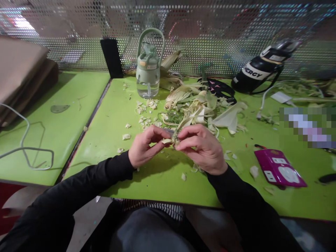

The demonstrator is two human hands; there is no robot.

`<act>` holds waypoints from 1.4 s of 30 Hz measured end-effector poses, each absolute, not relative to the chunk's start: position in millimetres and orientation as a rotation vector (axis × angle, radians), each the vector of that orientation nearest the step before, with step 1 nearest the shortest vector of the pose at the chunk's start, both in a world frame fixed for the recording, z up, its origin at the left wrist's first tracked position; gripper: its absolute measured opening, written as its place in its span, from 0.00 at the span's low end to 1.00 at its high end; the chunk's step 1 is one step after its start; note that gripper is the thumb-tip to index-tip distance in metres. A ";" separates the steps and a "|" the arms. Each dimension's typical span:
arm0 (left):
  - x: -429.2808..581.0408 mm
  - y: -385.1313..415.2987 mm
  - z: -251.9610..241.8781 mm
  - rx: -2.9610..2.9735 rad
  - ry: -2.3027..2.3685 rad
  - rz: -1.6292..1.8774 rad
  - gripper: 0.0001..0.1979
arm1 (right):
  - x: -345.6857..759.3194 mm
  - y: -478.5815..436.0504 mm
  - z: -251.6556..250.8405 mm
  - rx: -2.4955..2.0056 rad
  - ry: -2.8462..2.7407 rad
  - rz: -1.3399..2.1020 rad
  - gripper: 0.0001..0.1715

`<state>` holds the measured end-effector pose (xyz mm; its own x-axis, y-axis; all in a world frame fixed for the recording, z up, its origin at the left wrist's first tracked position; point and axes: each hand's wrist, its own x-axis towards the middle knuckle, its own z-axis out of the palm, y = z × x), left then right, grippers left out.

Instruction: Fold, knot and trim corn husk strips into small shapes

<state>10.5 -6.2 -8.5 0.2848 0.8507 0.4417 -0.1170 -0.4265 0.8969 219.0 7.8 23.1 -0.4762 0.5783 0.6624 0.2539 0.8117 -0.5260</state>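
Note:
My left hand (146, 144) and my right hand (203, 148) meet low over the green table, fingers closed. Between their fingertips is a small bundle of corn husk (175, 137), pale with a greenish twisted part. The left finger and thumb pinch its pale strip end, and a greyish sliver beside them is too small to make out. My right fingers pinch the bundle from the other side. Just beyond the hands lies a heap of loose corn husks (193, 101), with a tangle of green strands (172, 117) at its near left.
Husk scraps (126, 136) are scattered about. Behind stand a pale green water bottle (147, 71) and a black upright object (112, 57), with a tilted black bottle (258, 70) against the perforated screen (199, 52). A purple packet (279, 168) lies right; a bent wire (39, 148) lies left.

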 end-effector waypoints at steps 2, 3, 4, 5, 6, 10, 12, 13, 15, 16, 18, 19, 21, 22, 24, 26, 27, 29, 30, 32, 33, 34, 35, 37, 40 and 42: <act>8.0 -5.3 -8.7 1.730 0.688 1.322 0.05 | 218.4 7.9 24.1 -0.609 -2.090 0.424 0.10; 7.1 -4.9 -8.6 1.783 0.704 1.323 0.04 | 218.0 8.1 24.7 -0.616 -2.095 0.416 0.10; 6.5 -4.5 -8.1 1.827 0.731 1.320 0.05 | 217.5 8.2 25.3 -0.628 -2.094 0.413 0.09; 6.4 -4.3 -7.3 1.854 0.762 1.313 0.05 | 216.9 8.4 25.7 -0.639 -2.087 0.416 0.07; 6.8 -4.1 -6.3 1.857 0.789 1.301 0.05 | 216.2 8.4 25.9 -0.652 -2.076 0.427 0.05; 11.8 -2.8 -1.7 1.621 0.799 1.192 0.11 | 213.1 6.9 25.1 -0.794 -1.990 0.532 0.05; 13.9 -1.0 -0.1 1.435 0.767 1.128 0.15 | 211.7 5.4 24.4 -0.926 -1.931 0.609 0.03; 14.5 0.2 0.6 1.355 0.751 1.107 0.16 | 211.2 4.8 24.0 -0.979 -1.897 0.651 0.04; 14.5 2.6 1.9 1.232 0.730 1.076 0.18 | 210.5 4.2 23.0 -1.041 -1.836 0.738 0.05; 14.2 3.6 2.8 1.191 0.728 1.063 0.18 | 210.3 4.2 22.4 -1.052 -1.815 0.776 0.06; 13.4 4.8 4.6 1.138 0.734 1.039 0.18 | 210.0 4.9 21.0 -1.056 -1.790 0.826 0.07; 13.1 5.1 5.4 1.123 0.736 1.030 0.19 | 209.9 5.4 20.5 -1.057 -1.782 0.837 0.07; 12.8 5.3 6.5 1.107 0.739 1.025 0.18 | 209.5 6.4 20.0 -1.064 -1.780 0.841 0.06; 12.8 5.3 6.6 1.104 0.740 1.025 0.18 | 209.2 6.7 20.1 -1.069 -1.782 0.836 0.06; 13.1 5.3 6.2 1.101 0.746 1.023 0.17 | 208.6 7.2 20.7 -1.077 -1.795 0.822 0.06; 13.6 5.3 5.2 1.105 0.754 1.019 0.16 | 208.1 7.3 21.5 -1.078 -1.812 0.806 0.06; 14.0 5.3 4.5 1.112 0.754 1.015 0.16 | 207.8 7.3 21.9 -1.078 -1.826 0.797 0.06; 14.8 4.8 2.8 1.132 0.746 1.006 0.16 | 207.0 7.1 22.3 -1.081 -1.871 0.768 0.07; 15.4 4.4 1.8 1.148 0.743 0.998 0.16 | 206.5 7.0 22.2 -1.082 -1.898 0.753 0.08; 16.6 3.1 -0.2 1.188 0.749 0.973 0.17 | 205.3 6.5 21.6 -1.084 -1.957 0.731 0.08; 17.2 2.3 -1.0 1.211 0.760 0.958 0.17 | 204.6 6.1 21.1 -1.084 -1.984 0.730 0.08; 17.7 1.6 -1.5 1.232 0.774 0.944 0.17 | 203.9 5.7 20.5 -1.084 -2.005 0.736 0.08; 18.1 1.0 -1.6 1.249 0.786 0.935 0.17 | 203.2 5.1 19.9 -1.088 -2.017 0.749 0.08; 18.6 0.3 -0.7 1.260 0.799 0.927 0.17 | 202.2 4.0 19.0 -1.099 -2.003 0.780 0.08; 18.2 0.7 2.3 1.224 0.787 0.927 0.17 | 201.5 2.3 17.8 -1.099 -1.926 0.836 0.08; 17.5 1.6 4.2 1.187 0.762 0.925 0.16 | 201.5 1.9 16.8 -1.090 -1.886 0.875 0.08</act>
<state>17.5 1.6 4.2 0.4367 0.8994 -0.0183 -0.1899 0.1121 0.9754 201.5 1.9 16.8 -0.3341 0.9004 0.2787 0.3689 0.3970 -0.8404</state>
